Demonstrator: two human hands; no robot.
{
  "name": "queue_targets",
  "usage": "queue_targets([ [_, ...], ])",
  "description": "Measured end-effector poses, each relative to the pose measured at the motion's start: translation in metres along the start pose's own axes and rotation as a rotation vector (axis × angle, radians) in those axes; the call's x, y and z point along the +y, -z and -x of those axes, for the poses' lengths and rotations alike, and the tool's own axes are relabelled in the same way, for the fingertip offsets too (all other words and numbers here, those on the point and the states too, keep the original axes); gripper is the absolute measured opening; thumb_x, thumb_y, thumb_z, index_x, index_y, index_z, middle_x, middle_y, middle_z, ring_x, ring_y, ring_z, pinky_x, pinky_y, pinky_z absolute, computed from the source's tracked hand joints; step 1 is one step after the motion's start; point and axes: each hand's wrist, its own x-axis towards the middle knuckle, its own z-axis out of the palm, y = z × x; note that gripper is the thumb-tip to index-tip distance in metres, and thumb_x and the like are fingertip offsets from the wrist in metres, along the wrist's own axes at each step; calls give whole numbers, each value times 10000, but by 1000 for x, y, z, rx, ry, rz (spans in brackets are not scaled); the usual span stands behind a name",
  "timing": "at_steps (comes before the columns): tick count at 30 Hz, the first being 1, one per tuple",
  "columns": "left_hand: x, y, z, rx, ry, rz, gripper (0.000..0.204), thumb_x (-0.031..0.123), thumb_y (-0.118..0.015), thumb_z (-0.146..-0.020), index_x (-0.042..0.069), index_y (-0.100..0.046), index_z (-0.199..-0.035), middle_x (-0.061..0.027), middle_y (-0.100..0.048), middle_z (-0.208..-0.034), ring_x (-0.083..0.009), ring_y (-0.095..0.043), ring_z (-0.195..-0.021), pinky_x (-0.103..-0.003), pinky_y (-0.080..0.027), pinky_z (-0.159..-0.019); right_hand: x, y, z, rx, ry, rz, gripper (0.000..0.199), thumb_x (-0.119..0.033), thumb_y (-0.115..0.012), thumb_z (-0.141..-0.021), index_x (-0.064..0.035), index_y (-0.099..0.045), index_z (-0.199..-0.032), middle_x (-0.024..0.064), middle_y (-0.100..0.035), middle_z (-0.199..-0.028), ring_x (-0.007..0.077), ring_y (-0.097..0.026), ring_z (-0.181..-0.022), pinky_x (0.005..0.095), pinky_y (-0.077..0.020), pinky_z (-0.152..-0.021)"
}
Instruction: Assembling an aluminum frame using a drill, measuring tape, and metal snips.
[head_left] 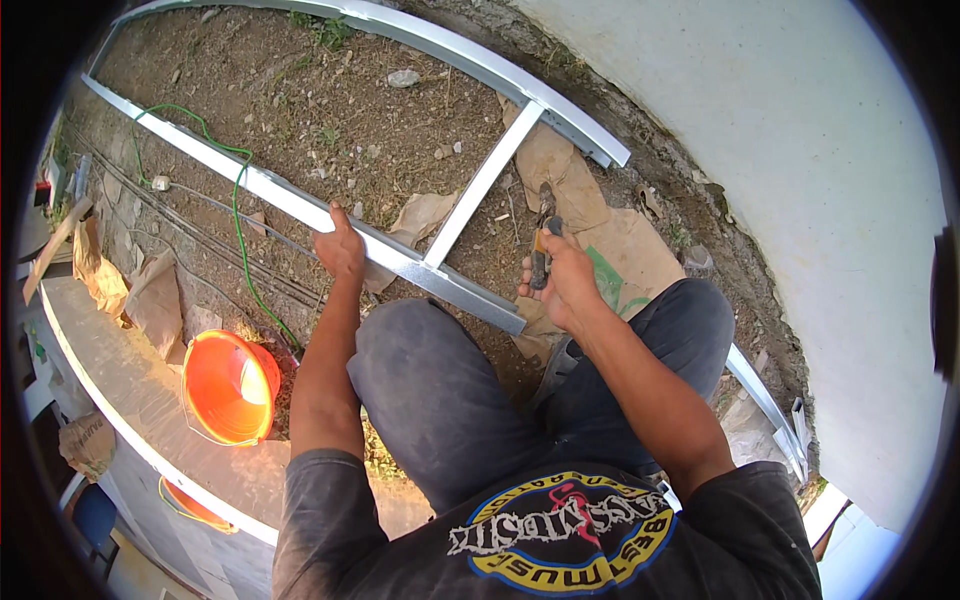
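Note:
A long frame of silvery metal channel lies on the ground, with a short crossbar joining its two long rails. My left hand is closed around the near rail, a little left of where the crossbar meets it. To the right of that joint, my right hand grips pliers with dark and yellow handles, the metal jaws pointing away from me. The pliers are apart from the frame, above brown paper. Their jaw tips are hard to make out.
An orange bucket stands on a ledge at the left. A green cord crosses the near rail. A white wall rises on the right; another metal strip lies along its base. Dry soil with stones fills the frame.

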Motion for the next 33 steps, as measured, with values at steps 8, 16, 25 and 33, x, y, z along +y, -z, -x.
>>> queue_targets([
  [8,-4,-2,-2,10,-11,34,771,635,-562,-895,-53,-619,-1239,-282,-674,-1164,-449,-624,-1121,-507,-457,-968,-5,-8,-8,51,103,14,508,-284,-562,-992,-182,-373,-1453,70,-541,-872,178,-571,-686,385,-524,-554],
  [16,-13,-8,-11,26,35,23,758,612,-606,-867,-41,-618,-1253,-278,-679,-1160,-446,-629,-1124,-508,-463,-975,-56,-25,25,-71,944,1544,489,-224,-676,-899,-86,-588,-1360,211,-653,-1013,360,-666,-889,475,-522,-811],
  [25,1,6,-12,9,47,3,656,491,-666,-746,-56,-686,-1107,-282,-703,-1070,-429,-668,-1048,-477,-493,-927,-85,-144,23,-574,884,2239,216,-93,-608,-837,-69,-763,-987,150,-744,-1037,304,-720,-993,437,-569,-819],
  [33,19,40,-9,-150,16,-185,688,535,-672,-729,-111,-731,-958,-317,-712,-947,-409,-712,-964,-471,-516,-878,-61,-181,4,-607,820,2429,277,-128,-700,-785,-104,-775,-1050,117,-746,-1103,271,-719,-1033,427,-562,-866],
])
